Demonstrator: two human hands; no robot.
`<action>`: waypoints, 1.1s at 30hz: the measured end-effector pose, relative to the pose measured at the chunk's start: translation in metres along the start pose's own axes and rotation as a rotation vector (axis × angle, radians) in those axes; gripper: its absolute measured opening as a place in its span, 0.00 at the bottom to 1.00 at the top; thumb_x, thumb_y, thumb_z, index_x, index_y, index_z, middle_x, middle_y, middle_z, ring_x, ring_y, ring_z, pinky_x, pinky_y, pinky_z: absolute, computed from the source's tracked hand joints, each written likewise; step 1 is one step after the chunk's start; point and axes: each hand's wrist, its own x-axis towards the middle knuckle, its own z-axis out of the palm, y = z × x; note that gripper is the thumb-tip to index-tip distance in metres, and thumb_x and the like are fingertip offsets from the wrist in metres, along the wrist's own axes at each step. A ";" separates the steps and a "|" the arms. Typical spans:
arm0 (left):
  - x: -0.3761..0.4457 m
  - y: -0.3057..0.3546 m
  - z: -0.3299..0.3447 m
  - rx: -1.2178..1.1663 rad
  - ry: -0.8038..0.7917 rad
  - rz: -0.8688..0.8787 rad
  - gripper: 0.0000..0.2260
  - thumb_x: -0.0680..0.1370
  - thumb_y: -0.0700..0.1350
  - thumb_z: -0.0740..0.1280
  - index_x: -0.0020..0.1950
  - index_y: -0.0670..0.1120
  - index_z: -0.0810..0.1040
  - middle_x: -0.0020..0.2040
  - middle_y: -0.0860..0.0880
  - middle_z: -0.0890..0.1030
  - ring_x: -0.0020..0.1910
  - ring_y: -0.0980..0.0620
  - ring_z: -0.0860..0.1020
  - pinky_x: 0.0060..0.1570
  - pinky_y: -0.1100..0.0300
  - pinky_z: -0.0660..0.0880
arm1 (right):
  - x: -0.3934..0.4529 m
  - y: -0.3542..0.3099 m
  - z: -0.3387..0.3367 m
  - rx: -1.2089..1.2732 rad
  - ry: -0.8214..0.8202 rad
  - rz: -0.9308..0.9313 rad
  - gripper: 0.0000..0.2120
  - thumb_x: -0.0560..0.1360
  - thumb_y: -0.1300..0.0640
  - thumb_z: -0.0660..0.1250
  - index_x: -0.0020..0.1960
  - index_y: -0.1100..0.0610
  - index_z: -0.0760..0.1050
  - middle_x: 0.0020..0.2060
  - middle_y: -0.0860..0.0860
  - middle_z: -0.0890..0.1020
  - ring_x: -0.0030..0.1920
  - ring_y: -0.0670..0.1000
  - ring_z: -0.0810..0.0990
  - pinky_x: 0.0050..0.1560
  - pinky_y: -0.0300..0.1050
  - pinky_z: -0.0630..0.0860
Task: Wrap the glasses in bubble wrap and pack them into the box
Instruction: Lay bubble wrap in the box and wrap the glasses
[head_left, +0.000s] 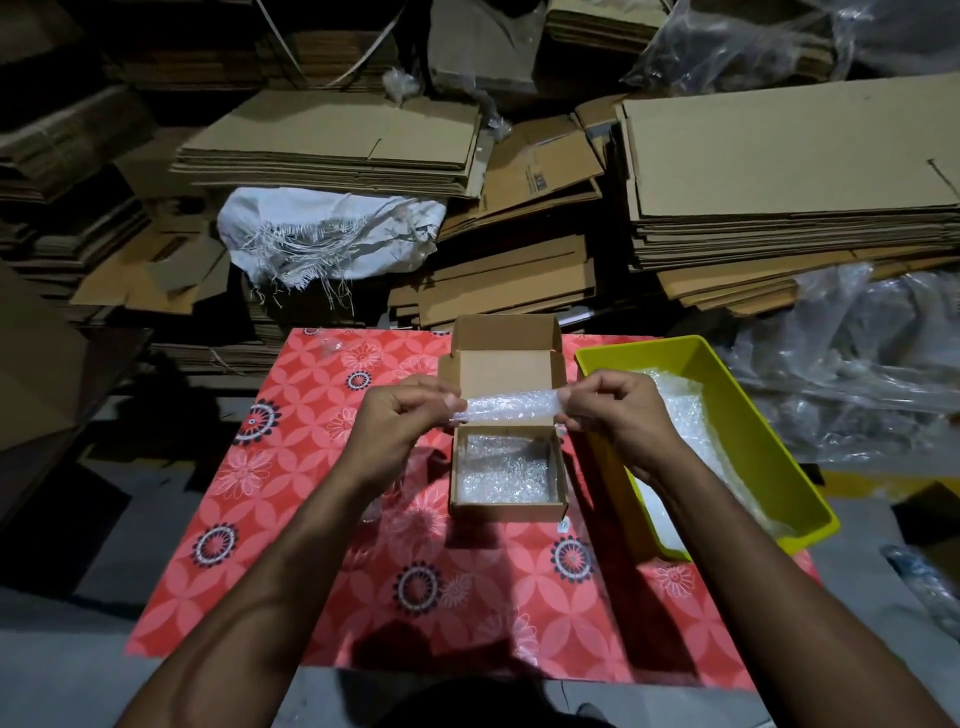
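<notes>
Stacks of flattened cardboard (332, 140) fill the dim background, with a frayed white sack (327, 234) lying among them and crumpled clear plastic sheeting (852, 364) off to the right. In front sits a desk under a red floral cloth (291, 493). A small cardboard box (506, 506) stands open near the middle of the cloth, its lid tilted back, and a layer of bubble wrap lines its bottom. Just to the right of the box rests a yellow-green bin (748, 415) holding more bubble wrap sheets (685, 421). Above the open box, both hands hold a narrow bubble-wrapped roll (511, 408) level between them: the left hand (400, 421) has a pinching grip on its left end and the right hand (618, 410) pinches the right end, fingers curled. What lies inside the roll cannot be made out through the wrap.
</notes>
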 end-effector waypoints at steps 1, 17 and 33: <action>-0.001 0.000 0.000 0.071 -0.005 0.025 0.04 0.73 0.41 0.76 0.44 0.40 0.86 0.52 0.44 0.83 0.52 0.49 0.81 0.51 0.57 0.79 | 0.002 0.001 0.000 -0.084 0.000 -0.040 0.07 0.71 0.70 0.74 0.37 0.65 0.78 0.31 0.56 0.82 0.31 0.52 0.82 0.36 0.41 0.81; 0.019 0.018 0.036 0.247 -0.122 -0.065 0.07 0.74 0.38 0.76 0.51 0.44 0.85 0.43 0.41 0.86 0.41 0.49 0.83 0.46 0.53 0.80 | 0.020 -0.026 0.012 -0.303 -0.067 -0.141 0.25 0.67 0.63 0.80 0.59 0.59 0.73 0.39 0.57 0.84 0.40 0.56 0.83 0.40 0.51 0.81; 0.003 0.007 0.054 -0.169 -0.003 -0.366 0.04 0.80 0.34 0.66 0.53 0.36 0.79 0.37 0.44 0.83 0.31 0.51 0.81 0.31 0.60 0.79 | -0.002 0.010 0.036 -0.327 -0.036 -0.271 0.08 0.72 0.66 0.75 0.45 0.55 0.82 0.36 0.46 0.83 0.36 0.50 0.80 0.42 0.58 0.81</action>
